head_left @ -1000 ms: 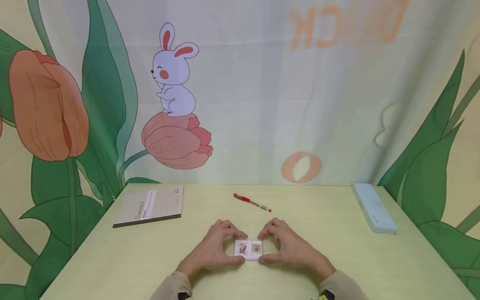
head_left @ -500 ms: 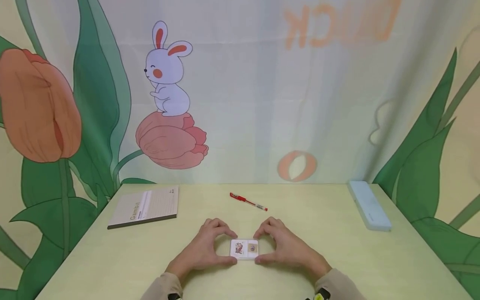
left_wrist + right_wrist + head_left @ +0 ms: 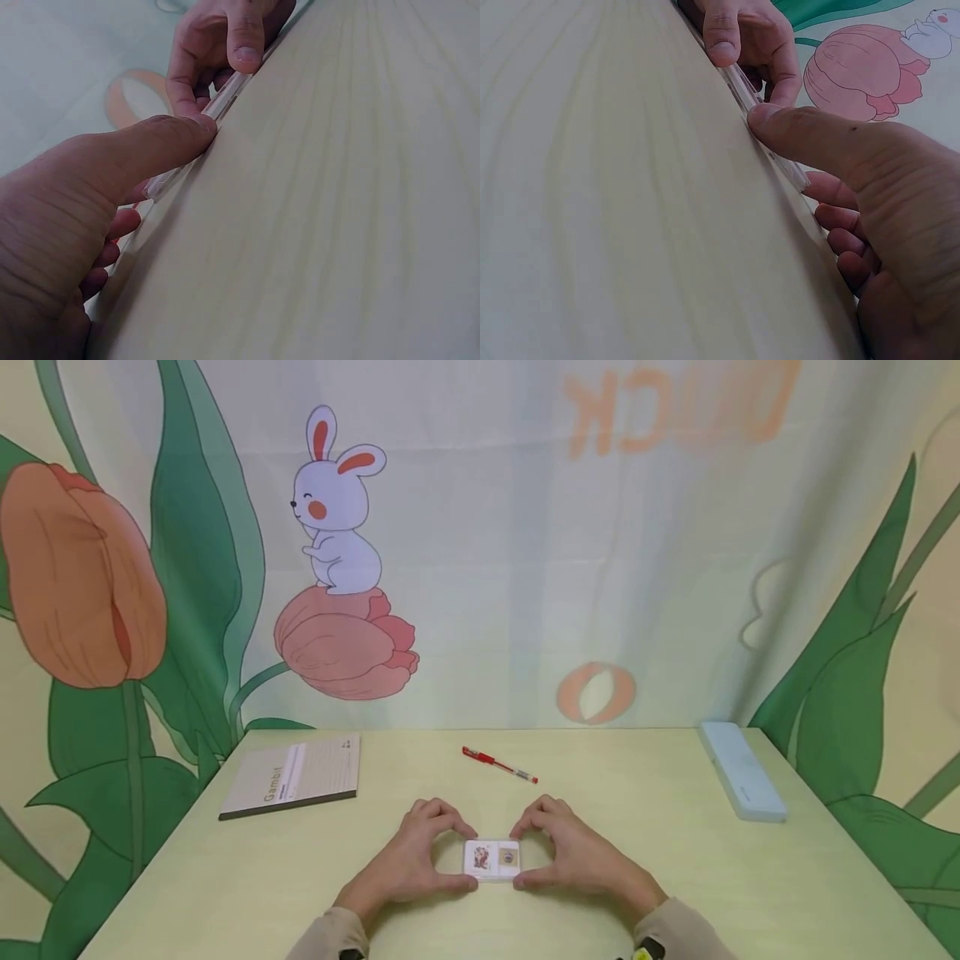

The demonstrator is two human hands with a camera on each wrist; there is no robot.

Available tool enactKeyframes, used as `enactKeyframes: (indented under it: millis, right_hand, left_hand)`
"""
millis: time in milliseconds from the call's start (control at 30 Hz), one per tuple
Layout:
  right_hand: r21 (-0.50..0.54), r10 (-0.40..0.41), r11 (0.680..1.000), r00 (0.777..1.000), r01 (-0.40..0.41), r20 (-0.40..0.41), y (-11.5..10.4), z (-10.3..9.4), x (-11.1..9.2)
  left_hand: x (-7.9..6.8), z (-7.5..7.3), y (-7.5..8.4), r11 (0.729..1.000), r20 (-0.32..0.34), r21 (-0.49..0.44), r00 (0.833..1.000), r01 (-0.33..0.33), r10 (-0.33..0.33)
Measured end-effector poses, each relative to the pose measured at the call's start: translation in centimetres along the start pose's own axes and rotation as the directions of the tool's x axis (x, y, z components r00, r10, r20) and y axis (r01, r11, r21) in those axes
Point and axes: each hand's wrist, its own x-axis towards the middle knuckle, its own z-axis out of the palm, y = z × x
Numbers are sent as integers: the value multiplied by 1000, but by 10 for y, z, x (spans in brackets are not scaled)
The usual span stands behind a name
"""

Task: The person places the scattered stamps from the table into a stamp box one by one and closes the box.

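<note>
A small flat clear plastic case [image 3: 492,860] lies near the front middle of the table. Under its cover, a red-printed picture sits on the left of a white inlay, and a small square with a round mark on the right. My left hand [image 3: 416,856] pinches the left end, thumb on the near edge and a finger on the far edge. At the other end my right hand [image 3: 576,856] grips it the same way. Seen edge-on in the left wrist view, the case [image 3: 223,99] is thin and close to the tabletop; the right wrist view agrees.
Beyond the hands lies a red pen [image 3: 498,764]. A beige notebook [image 3: 292,777] marked "Gambit" is at the back left, and a light blue oblong box [image 3: 742,772] at the back right. Behind the table [image 3: 225,893] hangs a printed curtain [image 3: 480,568].
The head view has shifted slightly, moving the whole scene a little left. Both hands keep their hold on the case, which stays in place on the table.
</note>
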Motion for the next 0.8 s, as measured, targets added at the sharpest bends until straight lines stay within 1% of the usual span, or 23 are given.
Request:
enactKeyframes:
  millis: [200,500,800]
  right_hand:
    - [7,-2,1000,1000,2,-1,-1,-2,3]
    - [-14,1,1000,1000,-1,1,-1,-1,0]
    - [-4,6,1000,1000,-6,15,-1,-3,1]
  left_hand:
    - [2,-2,0,1000,-1,15,1000,2,-2]
    - [1,0,0,1000,7,3,1000,-8,8]
    - [2,0,0,999,5,25,1000,-31,30]
